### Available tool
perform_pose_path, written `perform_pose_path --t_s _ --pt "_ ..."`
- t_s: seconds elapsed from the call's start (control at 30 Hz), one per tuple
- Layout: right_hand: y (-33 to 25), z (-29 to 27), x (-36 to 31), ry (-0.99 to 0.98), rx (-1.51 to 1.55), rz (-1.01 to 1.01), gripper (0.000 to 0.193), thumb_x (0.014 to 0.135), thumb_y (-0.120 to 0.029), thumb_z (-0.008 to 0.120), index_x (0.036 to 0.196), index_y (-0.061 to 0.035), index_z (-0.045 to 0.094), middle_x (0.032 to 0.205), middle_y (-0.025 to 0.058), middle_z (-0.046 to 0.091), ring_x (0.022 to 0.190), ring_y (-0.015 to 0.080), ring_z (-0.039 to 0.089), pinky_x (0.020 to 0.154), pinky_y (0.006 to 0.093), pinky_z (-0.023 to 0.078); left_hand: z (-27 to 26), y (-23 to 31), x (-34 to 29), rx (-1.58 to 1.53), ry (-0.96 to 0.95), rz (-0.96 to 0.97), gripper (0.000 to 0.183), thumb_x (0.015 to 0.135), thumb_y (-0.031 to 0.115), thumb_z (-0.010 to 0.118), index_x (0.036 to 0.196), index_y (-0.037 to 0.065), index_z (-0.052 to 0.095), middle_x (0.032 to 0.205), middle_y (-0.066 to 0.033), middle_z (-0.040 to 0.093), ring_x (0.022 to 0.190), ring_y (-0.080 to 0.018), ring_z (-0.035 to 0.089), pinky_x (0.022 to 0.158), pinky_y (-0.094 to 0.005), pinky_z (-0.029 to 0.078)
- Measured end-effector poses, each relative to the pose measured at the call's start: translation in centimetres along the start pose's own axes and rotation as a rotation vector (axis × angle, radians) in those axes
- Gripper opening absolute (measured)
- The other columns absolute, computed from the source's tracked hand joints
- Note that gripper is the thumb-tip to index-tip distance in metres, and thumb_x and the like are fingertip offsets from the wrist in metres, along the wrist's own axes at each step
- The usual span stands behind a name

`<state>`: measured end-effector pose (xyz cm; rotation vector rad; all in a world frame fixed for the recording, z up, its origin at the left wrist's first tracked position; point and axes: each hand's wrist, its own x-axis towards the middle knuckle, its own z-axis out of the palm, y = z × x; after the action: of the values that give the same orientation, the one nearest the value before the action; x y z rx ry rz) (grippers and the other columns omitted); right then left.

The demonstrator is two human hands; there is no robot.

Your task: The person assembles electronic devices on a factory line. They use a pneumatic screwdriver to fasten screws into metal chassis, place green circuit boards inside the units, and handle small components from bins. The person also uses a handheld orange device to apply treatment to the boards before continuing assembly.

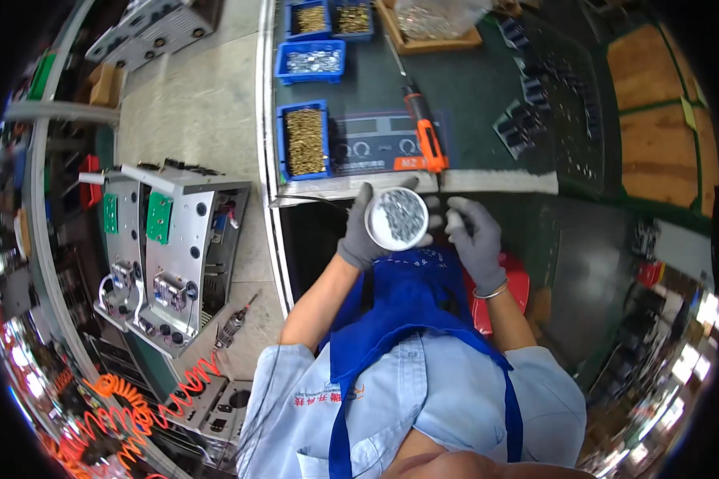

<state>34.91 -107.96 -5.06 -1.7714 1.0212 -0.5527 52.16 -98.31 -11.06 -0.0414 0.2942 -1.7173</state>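
Note:
My left hand [363, 233], in a grey glove, is wrapped round a round white tub [379, 233]. Many small silvery metal parts, likely screws, [406, 214] lie inside it, heaped toward its right side. Just right of the tub is my right hand [479, 239], also gloved in grey, apart from it. Its fingers are curled in with thumb and fingertips close together; anything between them is too small to make out. Beyond the hands, an orange and black electric screwdriver [426, 132] lies on the green bench mat [487, 88].
Blue bins of brass-coloured parts [303, 142] and silvery parts [311, 61] stand along the bench's left side. A wooden tray [439, 41] with bagged pieces sits at the back, dark components [523, 128] to the right. Metal housings with green boards [160, 219] stand at left, near coiled orange hose [128, 403].

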Motion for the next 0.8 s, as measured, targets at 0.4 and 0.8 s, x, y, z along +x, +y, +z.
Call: perform_pose_path --t_s 0.4,0.8 --pt "5.4 7.3 9.8 -0.240 -0.209 -0.459 0.016 0.084 -0.017 0.058 0.094 -0.0069 0.064 0.099 0.0101 0.060 0.085 0.0300 0.061 0.073 0.0398 0.049 -2.9 -3.5 -2.9 -0.063 0.054 0.208 0.084 0.079 0.070 0.047 0.141 0.016 0.033 0.142 -0.0261 0.031 0.127 -0.0505 0.033 0.096 -0.0667 0.034" --pt "6.3 14.5 15.2 -0.575 -0.715 -0.443 0.012 0.076 -0.017 0.058 0.084 -0.0091 0.064 0.089 0.0156 0.059 0.084 0.0334 0.061 0.072 0.0434 0.049 -5.1 -0.2 -5.8 -0.008 0.123 0.530 0.083 0.081 0.072 0.041 0.144 0.019 0.028 0.143 -0.0233 0.031 0.128 -0.0461 0.033 0.095 -0.0624 0.038"
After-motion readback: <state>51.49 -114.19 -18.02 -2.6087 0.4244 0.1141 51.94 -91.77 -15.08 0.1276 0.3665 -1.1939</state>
